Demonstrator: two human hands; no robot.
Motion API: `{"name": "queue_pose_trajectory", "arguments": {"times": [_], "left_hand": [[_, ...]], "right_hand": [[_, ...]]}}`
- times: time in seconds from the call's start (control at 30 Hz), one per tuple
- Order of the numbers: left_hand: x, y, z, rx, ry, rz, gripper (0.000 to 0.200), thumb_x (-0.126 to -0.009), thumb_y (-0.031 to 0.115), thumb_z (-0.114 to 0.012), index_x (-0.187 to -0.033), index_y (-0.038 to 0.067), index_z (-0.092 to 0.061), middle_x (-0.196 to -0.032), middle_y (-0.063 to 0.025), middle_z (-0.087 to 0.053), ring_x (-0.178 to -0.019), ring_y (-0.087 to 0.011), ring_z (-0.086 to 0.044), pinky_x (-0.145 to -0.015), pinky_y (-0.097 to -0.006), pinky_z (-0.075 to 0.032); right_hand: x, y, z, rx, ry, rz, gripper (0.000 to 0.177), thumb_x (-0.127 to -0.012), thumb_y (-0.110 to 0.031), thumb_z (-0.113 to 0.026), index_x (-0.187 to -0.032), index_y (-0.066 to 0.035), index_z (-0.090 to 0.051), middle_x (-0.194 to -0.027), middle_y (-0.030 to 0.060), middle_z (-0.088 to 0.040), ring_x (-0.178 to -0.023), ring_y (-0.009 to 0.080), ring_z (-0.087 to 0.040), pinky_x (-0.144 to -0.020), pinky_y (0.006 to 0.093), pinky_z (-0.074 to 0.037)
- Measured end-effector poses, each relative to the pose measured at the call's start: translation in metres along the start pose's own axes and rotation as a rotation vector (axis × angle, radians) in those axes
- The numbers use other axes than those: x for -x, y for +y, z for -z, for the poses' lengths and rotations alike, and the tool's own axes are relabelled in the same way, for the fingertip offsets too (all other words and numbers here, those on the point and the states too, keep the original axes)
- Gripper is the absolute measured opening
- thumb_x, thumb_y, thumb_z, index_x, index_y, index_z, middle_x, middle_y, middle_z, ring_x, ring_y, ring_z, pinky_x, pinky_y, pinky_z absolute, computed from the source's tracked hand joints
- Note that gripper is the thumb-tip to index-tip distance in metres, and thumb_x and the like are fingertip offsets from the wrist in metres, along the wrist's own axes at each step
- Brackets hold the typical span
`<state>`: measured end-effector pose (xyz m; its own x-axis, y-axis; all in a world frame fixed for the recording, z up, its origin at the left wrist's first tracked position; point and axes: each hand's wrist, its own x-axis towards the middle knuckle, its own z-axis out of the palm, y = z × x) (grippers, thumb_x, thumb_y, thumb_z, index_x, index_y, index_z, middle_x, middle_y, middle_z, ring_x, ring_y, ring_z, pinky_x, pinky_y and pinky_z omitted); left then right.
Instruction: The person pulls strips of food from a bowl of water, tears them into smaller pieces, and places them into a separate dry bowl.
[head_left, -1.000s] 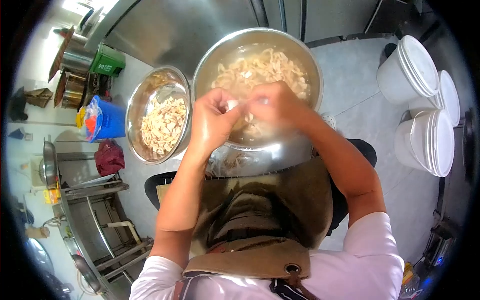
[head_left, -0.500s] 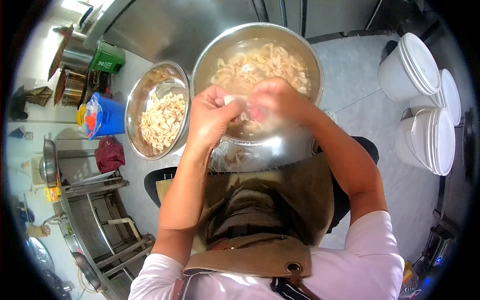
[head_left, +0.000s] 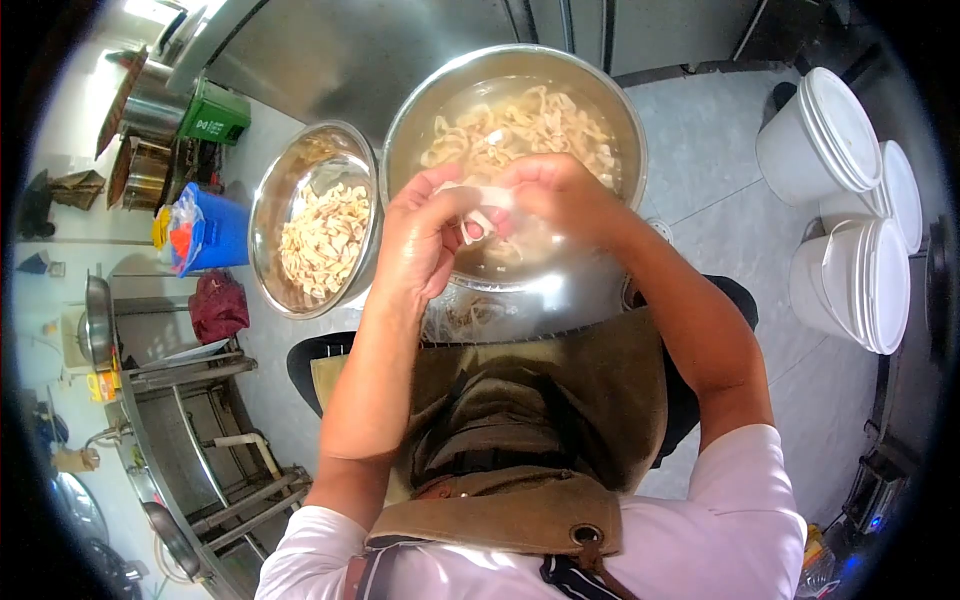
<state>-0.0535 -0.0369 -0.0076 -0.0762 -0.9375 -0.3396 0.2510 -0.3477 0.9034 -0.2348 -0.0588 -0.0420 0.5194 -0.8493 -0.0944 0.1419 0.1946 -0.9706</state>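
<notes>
A pale, rubbery-looking strip (head_left: 481,222) stretches between my two hands, above the near side of a large metal basin (head_left: 395,135). My left hand (head_left: 425,225) grips its left end between thumb and fingers, and part of the strip hangs below in a loop. At the other end, my right hand (head_left: 556,190) pinches the strip, its fingers partly turned away from view. Cloudy water fills the basin, with many similar pale strips (head_left: 545,115) heaped in it. To the left, a smaller metal bowl (head_left: 262,235) holds a pile of cut pale pieces (head_left: 328,240).
White lidded buckets (head_left: 815,140) stand on the tiled floor at the right. Beyond the bowl on the left are a blue bin (head_left: 215,232), a green box (head_left: 214,112) and a dark red cloth bundle (head_left: 219,306). A metal rack (head_left: 215,460) stands at lower left.
The strip now shows stretched between my hands with a loop hanging down. My right hand has turned slightly and is less blurred; the basin and bowl stay in place.
</notes>
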Motion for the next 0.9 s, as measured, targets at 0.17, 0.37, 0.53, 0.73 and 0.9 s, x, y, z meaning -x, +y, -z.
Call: {"name": "queue_pose_trajectory", "arguments": {"times": [0.17, 0.37, 0.53, 0.73, 0.9], "left_hand": [[-0.001, -0.003, 0.004, -0.432, -0.094, 0.066, 0.013, -0.083, 0.013, -0.068, -0.092, 0.003, -0.067, -0.083, -0.0038, -0.068, -0.066, -0.0071, -0.058, -0.056, -0.0201, -0.042], [0.001, 0.002, 0.002, -0.502, -0.09, 0.187, 0.014, -0.084, 0.01, -0.064, -0.093, 0.0, -0.068, -0.08, -0.0058, -0.068, -0.062, -0.0083, -0.058, -0.053, -0.0206, -0.042], [-0.003, -0.012, 0.004, -0.245, -0.019, 0.129, 0.013, -0.084, 0.013, -0.064, -0.088, 0.001, -0.07, -0.076, -0.0033, -0.066, -0.061, -0.0084, -0.056, -0.055, -0.0218, -0.044], [0.008, -0.005, -0.008, -0.344, -0.021, 0.04, 0.013, -0.086, 0.011, -0.063, -0.089, 0.001, -0.07, -0.076, -0.0024, -0.066, -0.063, -0.0081, -0.057, -0.057, -0.0207, -0.044], [0.011, -0.005, -0.007, -0.407, -0.037, -0.013, 0.016, -0.087, 0.012, -0.061, -0.093, 0.0, -0.069, -0.077, -0.0039, -0.067, -0.066, -0.0088, -0.058, -0.058, -0.0214, -0.044]], "right_hand": [[0.004, -0.001, -0.001, 0.283, 0.002, 0.064, 0.024, -0.084, -0.003, -0.046, -0.102, 0.005, -0.06, -0.091, 0.016, -0.065, -0.074, 0.0198, -0.062, -0.07, 0.0322, -0.049], [0.003, 0.009, 0.003, 1.014, 0.189, 0.443, 0.021, -0.087, -0.011, -0.053, -0.103, -0.002, -0.062, -0.092, 0.0127, -0.066, -0.078, 0.0191, -0.063, -0.072, 0.0339, -0.05], [0.009, 0.006, 0.001, 0.627, 0.137, 0.243, 0.017, -0.083, -0.017, -0.058, -0.087, -0.002, -0.066, -0.083, 0.017, -0.064, -0.076, 0.0331, -0.062, -0.069, 0.0388, -0.049], [0.004, 0.012, -0.001, 0.563, 0.209, 0.387, 0.019, -0.081, -0.017, -0.065, -0.089, -0.001, -0.068, -0.081, 0.0146, -0.068, -0.073, 0.0229, -0.066, -0.067, 0.0322, -0.052], [0.005, 0.012, -0.006, 0.653, 0.277, 0.323, 0.016, -0.079, -0.013, -0.065, -0.088, -0.001, -0.069, -0.079, 0.0141, -0.068, -0.067, 0.0202, -0.066, -0.065, 0.0319, -0.053]]}}
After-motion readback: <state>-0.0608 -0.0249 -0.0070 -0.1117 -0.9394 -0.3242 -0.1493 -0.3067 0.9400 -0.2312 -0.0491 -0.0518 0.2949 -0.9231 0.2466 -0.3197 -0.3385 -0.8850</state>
